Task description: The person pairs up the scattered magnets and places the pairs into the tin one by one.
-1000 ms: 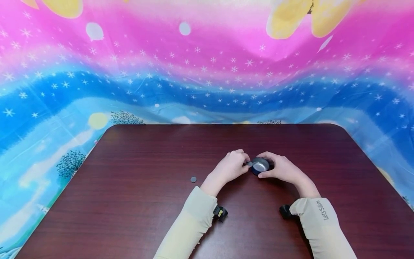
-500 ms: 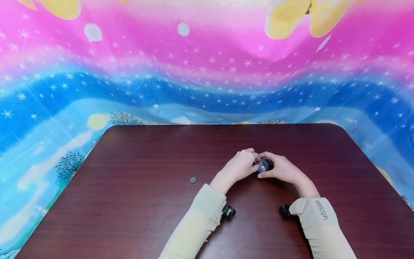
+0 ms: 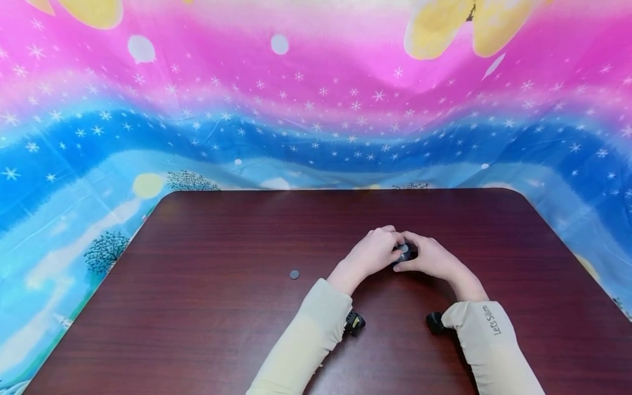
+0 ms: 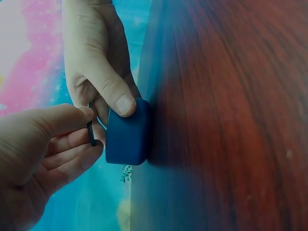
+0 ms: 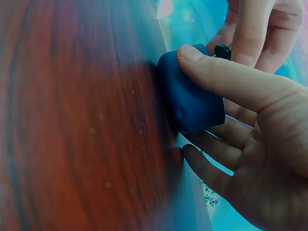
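You are pinching a small grey disc [image 4: 91, 134] between the thumb and fingers of your left hand [image 3: 373, 251], and it is hovering above the mouth of the dark blue cup [image 4: 129, 137]. That, I judge, is the relation that matters most: the disc is hanging just over the cup's rim without touching it, as the left wrist view is showing. Being round, it is offering no long axis; its flat face is lying roughly parallel to the cup's opening, perhaps slightly tilted.

Your right hand [image 3: 433, 259] is gripping the cup from its right side, its thumb pressing the near wall and its fingers reaching round the far one. The cup is standing upright on the brown table [image 3: 197, 318], mouth upward. What it is holding inside, you are hiding with your hands, so I am not able to tell.

A second disc [image 3: 294, 274] is lying flat on the table, well apart to the left of the cup; your left hand is being the nearer one to it.
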`<state>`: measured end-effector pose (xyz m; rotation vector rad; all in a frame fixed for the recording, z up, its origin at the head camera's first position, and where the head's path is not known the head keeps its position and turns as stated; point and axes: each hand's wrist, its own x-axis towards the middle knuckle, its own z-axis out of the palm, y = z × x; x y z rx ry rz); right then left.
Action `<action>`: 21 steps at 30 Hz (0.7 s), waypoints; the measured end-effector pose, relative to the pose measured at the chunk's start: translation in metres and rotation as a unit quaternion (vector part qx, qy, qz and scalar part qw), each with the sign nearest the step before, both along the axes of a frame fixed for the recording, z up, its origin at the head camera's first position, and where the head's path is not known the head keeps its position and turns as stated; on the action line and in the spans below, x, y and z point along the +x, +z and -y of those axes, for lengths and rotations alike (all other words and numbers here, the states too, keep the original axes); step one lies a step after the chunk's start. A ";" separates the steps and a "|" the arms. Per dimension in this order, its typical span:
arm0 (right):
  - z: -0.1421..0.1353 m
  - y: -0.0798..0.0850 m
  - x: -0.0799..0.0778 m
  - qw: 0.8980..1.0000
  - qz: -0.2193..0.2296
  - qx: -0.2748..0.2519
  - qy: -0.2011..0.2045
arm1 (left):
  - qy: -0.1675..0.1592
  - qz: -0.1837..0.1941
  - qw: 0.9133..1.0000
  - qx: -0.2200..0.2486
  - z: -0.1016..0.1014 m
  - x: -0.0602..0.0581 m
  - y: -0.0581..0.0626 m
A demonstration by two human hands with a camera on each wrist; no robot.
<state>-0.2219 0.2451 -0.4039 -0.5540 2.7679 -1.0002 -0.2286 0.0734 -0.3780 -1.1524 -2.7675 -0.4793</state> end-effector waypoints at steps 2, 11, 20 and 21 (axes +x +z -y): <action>0.000 0.000 0.000 1.000 -0.001 0.002 -0.001 | -0.007 -0.003 1.000 0.002 -0.002 -0.001 0.000; 0.000 0.001 0.000 1.000 0.002 0.004 -0.001 | -0.018 -0.022 1.000 -0.012 -0.003 -0.002 -0.003; 0.000 0.001 0.000 1.000 -0.009 0.015 -0.002 | -0.021 -0.044 0.998 -0.049 -0.004 -0.003 -0.008; 0.000 0.000 0.000 1.000 -0.010 0.016 -0.001 | -0.023 -0.050 0.997 -0.056 -0.004 -0.003 -0.008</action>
